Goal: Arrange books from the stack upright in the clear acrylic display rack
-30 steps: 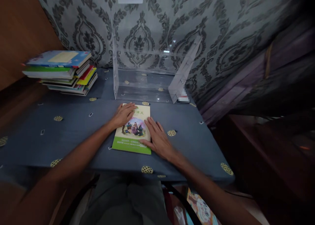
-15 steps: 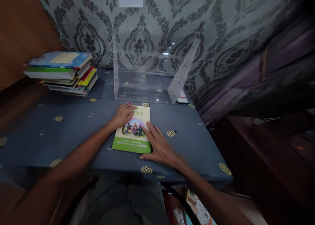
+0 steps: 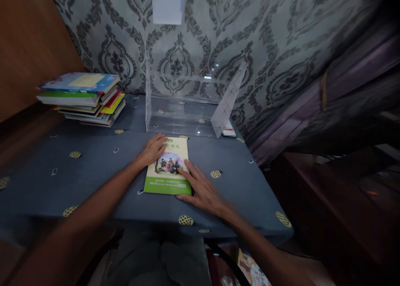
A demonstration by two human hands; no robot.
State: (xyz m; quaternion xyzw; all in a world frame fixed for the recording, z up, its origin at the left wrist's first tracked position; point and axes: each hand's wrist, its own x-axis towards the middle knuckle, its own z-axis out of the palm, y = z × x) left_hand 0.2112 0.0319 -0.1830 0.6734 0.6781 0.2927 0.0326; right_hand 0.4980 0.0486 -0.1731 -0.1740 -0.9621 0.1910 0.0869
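A book [image 3: 165, 179] with a cream and green cover and a picture of seated figures lies flat on the cloth-covered table, near its front edge. My left hand [image 3: 153, 149] rests on the book's upper left edge, fingers stretched out and partly covering the title. At the book's lower right side lies my right hand [image 3: 201, 188]; its fingers are spread, with some fingertips on the cover and the thumb by the bottom corner. Neither hand is wrapped round the book.
Behind the book stands a clear acrylic rack [image 3: 178, 125]. A stack of books [image 3: 81, 98] is at the back left. The dark blue tablecloth [image 3: 103, 186] has a pineapple print. Patterned wallpaper [image 3: 125, 36] rises behind, and a purple curtain [image 3: 300, 98] hangs at right.
The camera view has tilted up slightly, so the wall and rack sit lower in the picture. Both hands stay at the book, with the right fingers a little further over its cover.
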